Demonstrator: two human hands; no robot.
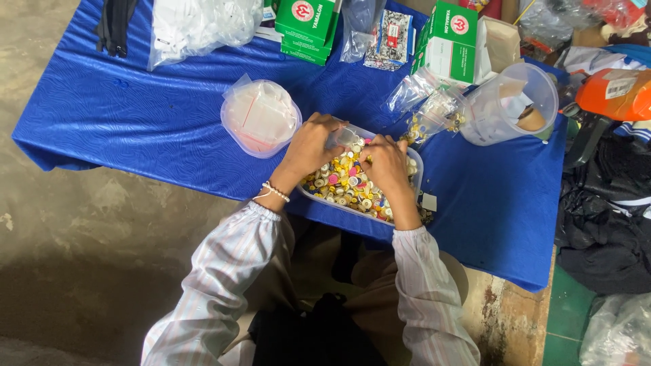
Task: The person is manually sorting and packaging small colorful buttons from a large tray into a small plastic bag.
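A clear rectangular tub (415, 177) full of small coloured round caps (342, 183) sits near the front edge of a blue-covered table (135, 122). My left hand (308, 146) is over the tub's left end and grips a small clear plastic bag or vial (344, 137) at its fingertips. My right hand (385, 165) rests in the caps, fingers curled and pinched close to that clear item. What the right fingers hold is hidden.
A round lidded clear container (260, 118) stands left of the tub. A tipped clear jug (512, 103), small bags of caps (434, 115), green-and-white boxes (444, 44) and a bag of white pieces (193, 26) lie farther back. Dark clothing is piled at the right.
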